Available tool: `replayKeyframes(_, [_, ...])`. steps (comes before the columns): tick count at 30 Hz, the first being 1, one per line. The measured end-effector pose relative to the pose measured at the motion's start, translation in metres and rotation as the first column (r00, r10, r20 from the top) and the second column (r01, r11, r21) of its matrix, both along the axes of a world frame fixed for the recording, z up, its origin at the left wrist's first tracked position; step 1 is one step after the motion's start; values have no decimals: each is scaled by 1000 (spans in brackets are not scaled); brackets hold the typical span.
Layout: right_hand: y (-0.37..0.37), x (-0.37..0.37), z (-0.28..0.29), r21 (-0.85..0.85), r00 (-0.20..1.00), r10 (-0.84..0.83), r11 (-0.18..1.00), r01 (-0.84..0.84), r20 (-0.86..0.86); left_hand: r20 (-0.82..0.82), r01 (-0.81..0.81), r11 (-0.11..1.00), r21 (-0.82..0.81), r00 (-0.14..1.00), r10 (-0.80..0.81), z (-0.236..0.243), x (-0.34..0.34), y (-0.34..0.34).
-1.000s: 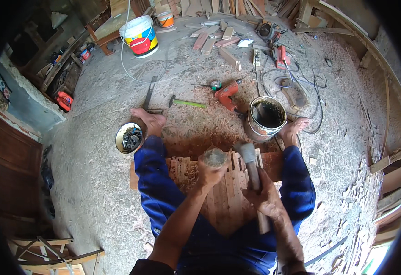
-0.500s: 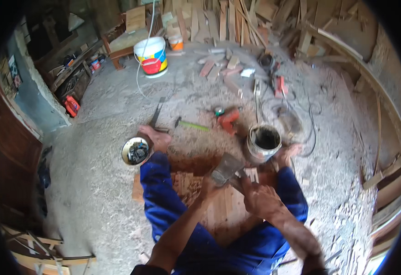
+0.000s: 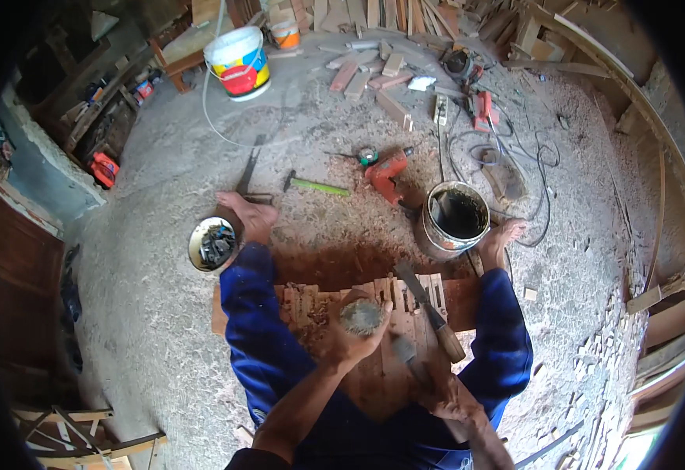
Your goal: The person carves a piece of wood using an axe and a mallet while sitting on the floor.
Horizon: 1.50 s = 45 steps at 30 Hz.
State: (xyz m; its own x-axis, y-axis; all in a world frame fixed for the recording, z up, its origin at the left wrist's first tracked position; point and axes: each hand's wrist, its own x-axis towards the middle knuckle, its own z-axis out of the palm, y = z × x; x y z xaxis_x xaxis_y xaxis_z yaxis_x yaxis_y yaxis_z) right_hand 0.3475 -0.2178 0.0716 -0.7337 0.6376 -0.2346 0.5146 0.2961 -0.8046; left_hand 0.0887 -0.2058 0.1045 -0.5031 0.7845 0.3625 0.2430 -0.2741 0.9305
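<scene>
Since half second ago: my left hand (image 3: 356, 333) shifted onto round dusty lump (image 3: 362, 316), fingers curled around it, lower centre over wooden slat panel (image 3: 374, 376). Right hand (image 3: 444, 395) closed on mallet (image 3: 405, 350); chisel (image 3: 430, 309) lies beside it. I judge striking paused. White bucket (image 3: 238, 61), red-yellow-blue label, upper left; glue tin (image 3: 457, 219) right of centre.
</scene>
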Motion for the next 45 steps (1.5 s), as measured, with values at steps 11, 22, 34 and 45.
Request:
replayKeyframes(11, [58,-51,-32,-126,570,788,606,-785,233,85,-262,850,457,964,252,128,-102,1])
replayKeyframes(22, [216,-190,15,309,796,139,872,-380,589,377,-391,888,240,881,286,58,-117,-80])
replayKeyframes(34, [138,-112,-45,-115,723,614,782,-613,318,367,-435,839,328,877,311,76,-112,-96])
replayKeyframes(45, [78,-119,-3,-418,894,-412,854,310,-179,207,-242,944,224,958,197,44,-84,-57])
